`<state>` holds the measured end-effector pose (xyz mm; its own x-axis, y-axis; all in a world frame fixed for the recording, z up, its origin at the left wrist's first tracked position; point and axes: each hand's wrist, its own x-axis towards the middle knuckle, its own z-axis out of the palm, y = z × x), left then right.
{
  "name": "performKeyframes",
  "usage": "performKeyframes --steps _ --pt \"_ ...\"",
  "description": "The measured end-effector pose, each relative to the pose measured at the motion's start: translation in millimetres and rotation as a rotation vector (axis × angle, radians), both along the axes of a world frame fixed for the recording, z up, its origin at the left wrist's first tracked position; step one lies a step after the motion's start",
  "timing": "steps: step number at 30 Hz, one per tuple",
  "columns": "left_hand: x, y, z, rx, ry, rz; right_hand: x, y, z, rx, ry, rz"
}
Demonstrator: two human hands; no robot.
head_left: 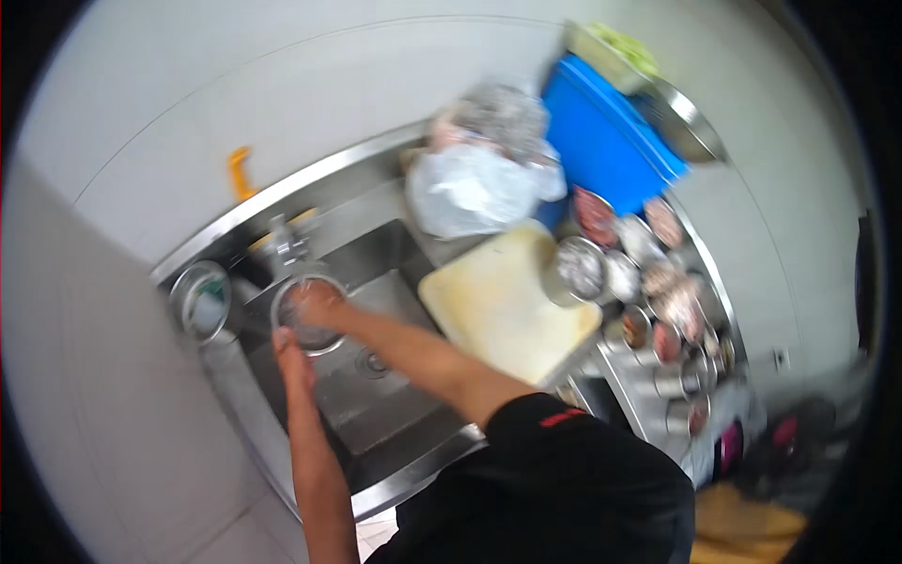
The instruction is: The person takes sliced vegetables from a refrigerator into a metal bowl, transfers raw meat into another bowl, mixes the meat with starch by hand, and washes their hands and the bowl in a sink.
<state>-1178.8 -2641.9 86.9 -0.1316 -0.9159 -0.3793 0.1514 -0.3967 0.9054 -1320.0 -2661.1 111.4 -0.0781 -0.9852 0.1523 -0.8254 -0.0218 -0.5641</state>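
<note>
A round metal bowl [325, 351] is held over the sink basin [395, 305], just below the tap [285, 242]. My left hand [292, 355] grips the near-left edge of this bowl, with the thumb at the rim. Reaching across from the right, my right hand [317, 304] is down inside the bowl. Its fingers are smeared by motion, and what lies under them cannot be made out. The sink's drain [373, 363] shows beneath and to the right of the bowl.
A stained white cutting board [503, 301] lies right of the basin. Behind it are a white plastic bag [474, 193] and a blue bin [606, 132]. Several metal containers of food crowd the right counter. Left of the tap stands another metal bowl [203, 301].
</note>
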Motion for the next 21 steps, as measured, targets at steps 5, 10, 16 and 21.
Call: performKeyframes --steps 5,10,16,21 --pt "9.6 -22.5 -13.8 -0.124 0.186 -0.176 10.8 -16.2 -46.3 0.029 -0.161 0.434" --pt "-5.6 -6.0 17.3 -0.093 0.305 -0.161 39.8 11.2 14.0 -0.203 -0.449 -0.066" --pt "-19.4 10.9 37.0 -0.062 0.253 0.015 -1.7 14.7 26.8 -0.047 -0.146 -0.061" --pt "-6.0 1.8 14.5 -0.132 0.154 -0.006 -16.2 -3.6 17.9 0.040 -0.130 0.269"
